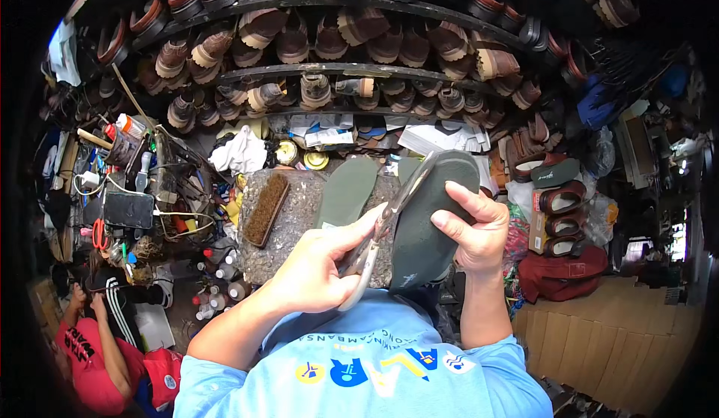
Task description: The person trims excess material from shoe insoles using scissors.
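Note:
My left hand point(322, 268) is closed around the handles of a pair of metal scissors point(410, 190). Their blades point away from me, along the left edge of a dark green insole point(427, 246). That insole is pinched upright between the thumb and fingers of my right hand point(475, 231). Whether the blades bite into the edge I cannot tell. A second green insole point(348, 193) lies flat on a rough grey slab point(299, 227), beyond my left hand. To its left, a wooden brush point(266, 210) with brown bristles rests on the same slab.
Shelves point(314, 68) packed with brown shoes span the far side. At left are a cluttered tool stand, a phone point(129, 210) with cables and red-handled scissors point(99, 234). Small bottles point(217, 298) stand beside the slab. A person in red point(97, 365) sits lower left; cardboard point(607, 343) lies right.

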Tool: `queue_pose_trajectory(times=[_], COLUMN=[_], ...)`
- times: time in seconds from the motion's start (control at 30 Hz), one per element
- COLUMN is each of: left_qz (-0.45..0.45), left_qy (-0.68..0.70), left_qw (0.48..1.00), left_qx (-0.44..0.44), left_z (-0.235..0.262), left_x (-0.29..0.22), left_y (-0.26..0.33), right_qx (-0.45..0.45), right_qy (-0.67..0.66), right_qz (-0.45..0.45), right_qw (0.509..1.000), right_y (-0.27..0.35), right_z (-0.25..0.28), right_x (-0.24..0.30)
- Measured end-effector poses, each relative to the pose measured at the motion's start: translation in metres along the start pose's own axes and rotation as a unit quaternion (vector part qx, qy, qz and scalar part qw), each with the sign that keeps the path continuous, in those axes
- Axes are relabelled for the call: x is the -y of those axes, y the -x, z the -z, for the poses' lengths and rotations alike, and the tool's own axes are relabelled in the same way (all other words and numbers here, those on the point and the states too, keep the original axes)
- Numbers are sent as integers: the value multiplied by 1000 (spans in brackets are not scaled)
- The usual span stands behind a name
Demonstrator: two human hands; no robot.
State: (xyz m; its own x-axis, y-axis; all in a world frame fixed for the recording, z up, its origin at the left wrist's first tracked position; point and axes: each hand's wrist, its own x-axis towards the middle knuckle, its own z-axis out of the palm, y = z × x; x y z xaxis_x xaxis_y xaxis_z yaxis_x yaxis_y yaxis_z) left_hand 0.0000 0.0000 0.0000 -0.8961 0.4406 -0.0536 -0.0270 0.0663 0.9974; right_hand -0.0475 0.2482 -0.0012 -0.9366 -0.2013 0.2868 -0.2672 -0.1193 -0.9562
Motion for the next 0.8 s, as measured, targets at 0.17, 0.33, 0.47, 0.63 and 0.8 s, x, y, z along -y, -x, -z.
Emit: queue_pose_trajectory(times=[0.17, 0.33, 0.47, 0.63, 0.8], left_qz=[-24, 20, -11, -36, 7], left_qy=[-39, -44, -24, -30, -28], left_qw=[999, 999, 999, 998, 997], left_qx=[11, 19, 38, 49, 68], left_z=[8, 13, 21, 24, 29], left_x=[-6, -9, -9, -15, -20], left_y=[-8, -4, -1, -7, -7], right_qx=[14, 15, 43, 62, 65], right_qy=[-19, 8, 66, 108, 111], right_qz=[-9, -11, -10, 12, 21], right_qw=[1000, 1000, 997, 992, 991], right_y=[-4, -4, -5, -8, -9], right_z=[1, 1, 2, 7, 9], right_x=[3, 8, 16, 24, 26])
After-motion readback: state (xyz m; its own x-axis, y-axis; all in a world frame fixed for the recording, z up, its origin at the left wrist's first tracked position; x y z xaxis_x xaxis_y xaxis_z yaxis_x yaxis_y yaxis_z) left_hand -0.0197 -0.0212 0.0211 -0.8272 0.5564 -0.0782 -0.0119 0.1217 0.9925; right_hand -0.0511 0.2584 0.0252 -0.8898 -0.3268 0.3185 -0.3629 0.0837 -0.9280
